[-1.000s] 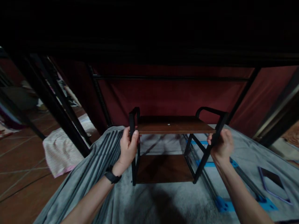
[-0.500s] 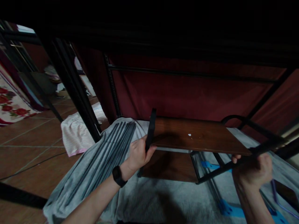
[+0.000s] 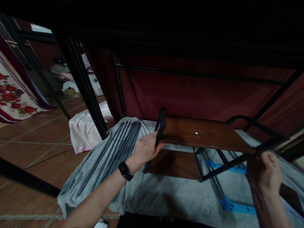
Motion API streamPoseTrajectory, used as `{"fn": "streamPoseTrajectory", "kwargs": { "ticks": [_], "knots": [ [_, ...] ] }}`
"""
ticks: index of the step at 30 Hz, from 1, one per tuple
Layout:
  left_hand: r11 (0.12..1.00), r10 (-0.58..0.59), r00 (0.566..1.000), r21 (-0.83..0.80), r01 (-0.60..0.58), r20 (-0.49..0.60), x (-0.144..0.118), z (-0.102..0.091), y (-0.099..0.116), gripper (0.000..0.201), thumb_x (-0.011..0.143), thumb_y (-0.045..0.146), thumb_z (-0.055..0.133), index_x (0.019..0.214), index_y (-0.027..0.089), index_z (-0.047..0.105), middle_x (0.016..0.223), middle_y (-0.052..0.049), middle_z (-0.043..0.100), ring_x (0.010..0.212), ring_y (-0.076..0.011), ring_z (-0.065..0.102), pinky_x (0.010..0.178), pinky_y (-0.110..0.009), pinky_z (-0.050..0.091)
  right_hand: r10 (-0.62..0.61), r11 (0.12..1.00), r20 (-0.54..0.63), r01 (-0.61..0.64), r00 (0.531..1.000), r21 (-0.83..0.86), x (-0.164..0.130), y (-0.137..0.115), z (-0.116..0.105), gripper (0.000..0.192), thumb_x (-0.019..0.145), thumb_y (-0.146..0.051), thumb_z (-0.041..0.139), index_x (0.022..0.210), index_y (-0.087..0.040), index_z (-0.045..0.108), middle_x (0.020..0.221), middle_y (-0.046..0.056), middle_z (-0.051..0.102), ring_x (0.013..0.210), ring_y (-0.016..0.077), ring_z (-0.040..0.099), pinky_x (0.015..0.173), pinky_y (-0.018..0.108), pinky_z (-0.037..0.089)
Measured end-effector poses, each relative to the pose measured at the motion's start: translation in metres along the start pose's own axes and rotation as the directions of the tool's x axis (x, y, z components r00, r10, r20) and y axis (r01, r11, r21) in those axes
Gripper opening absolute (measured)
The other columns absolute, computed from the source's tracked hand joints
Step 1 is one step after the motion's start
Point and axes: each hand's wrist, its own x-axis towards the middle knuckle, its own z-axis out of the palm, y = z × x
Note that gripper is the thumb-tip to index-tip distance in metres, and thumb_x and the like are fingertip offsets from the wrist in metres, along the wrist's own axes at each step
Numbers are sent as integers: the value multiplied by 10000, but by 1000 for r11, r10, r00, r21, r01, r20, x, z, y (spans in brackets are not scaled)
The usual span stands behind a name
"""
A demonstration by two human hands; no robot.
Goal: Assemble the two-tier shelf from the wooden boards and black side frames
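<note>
A small two-tier shelf with brown wooden boards and a black metal frame stands on a grey blanket. My left hand, with a black band on its wrist, closes around the frame's upright left end. At the other end, my right hand is curled against the black side bar; some of its fingers are hidden. The lower board sits under the upper one. A small white speck lies on top.
Several grey rods lie on the blanket at left. Blue plastic brackets with rods are at right, near a dark flat object. Black bed-frame posts and a dark overhead surface enclose the space. A striped cloth hangs beside the tiled floor.
The view has shifted slightly, so most things sit further right. My right hand's fingertips no longer show under the upper board's corner. My left hand keeps its hold on the frame.
</note>
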Motion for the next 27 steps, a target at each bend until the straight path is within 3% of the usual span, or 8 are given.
{"fn": "streamPoseTrajectory", "kwargs": {
  "ticks": [6, 12, 15, 18, 22, 24, 27],
  "knots": [
    [997, 26, 999, 69, -27, 20, -1, -2, -2, 408, 947, 384, 483, 1189, 58, 521, 830, -133, 703, 715, -238, 700, 648, -332, 540, 74, 983, 73, -61, 995, -171, 5, -12, -10, 299, 548, -307, 870, 635, -214, 599, 592, -20, 467, 554, 116, 414, 540, 319, 271],
    [1000, 2, 999, 29, -3, 37, -3, -3, -6, 387, 950, 367, 477, 1206, 78, 512, 858, -133, 714, 742, -237, 712, 658, -317, 537, 116, 966, 124, -82, 985, -246, 4, -13, -10, 319, 633, -427, 849, 687, -233, 602, 614, -2, 514, 575, 127, 465, 563, 324, 311],
    [994, -98, 992, -37, 102, 83, -8, -5, -6, 352, 956, 355, 467, 1198, 103, 515, 853, -114, 714, 740, -238, 713, 661, -319, 536, 85, 962, 139, -44, 987, -270, 0, -12, -6, 372, 662, -501, 815, 696, -222, 571, 584, -37, 512, 550, 112, 444, 552, 282, 320],
    [936, -296, 943, -148, 318, 151, -14, -8, -3, 350, 969, 377, 421, 1211, 139, 505, 906, -102, 708, 794, -255, 712, 661, -337, 533, 49, 954, 185, 8, 981, -299, -3, -10, 0, 396, 713, -549, 766, 701, -212, 557, 564, -50, 514, 545, 104, 438, 560, 260, 339],
    [742, -507, 821, -352, 570, 261, -17, -16, 1, 368, 944, 466, 450, 1184, 197, 523, 944, -55, 687, 855, -235, 686, 720, -331, 529, 32, 948, 239, 46, 971, -314, -5, -7, 8, 378, 780, -555, 706, 716, -216, 551, 561, -53, 520, 548, 106, 455, 578, 254, 359],
    [664, -561, 775, -401, 631, 290, -16, -19, 2, 379, 919, 508, 477, 1144, 211, 548, 924, -36, 674, 867, -231, 670, 756, -336, 523, 17, 945, 249, 66, 968, -320, -6, -5, 11, 370, 801, -556, 683, 720, -221, 546, 557, -54, 519, 546, 111, 456, 580, 258, 359],
    [594, -607, 740, -452, 665, 291, -11, -21, 4, 410, 895, 550, 492, 1115, 213, 567, 941, -37, 664, 898, -237, 651, 809, -354, 512, -14, 939, 256, 100, 967, -329, -6, -2, 14, 366, 826, -556, 656, 719, -226, 540, 552, -54, 516, 543, 116, 456, 589, 264, 362]
  ]
}}
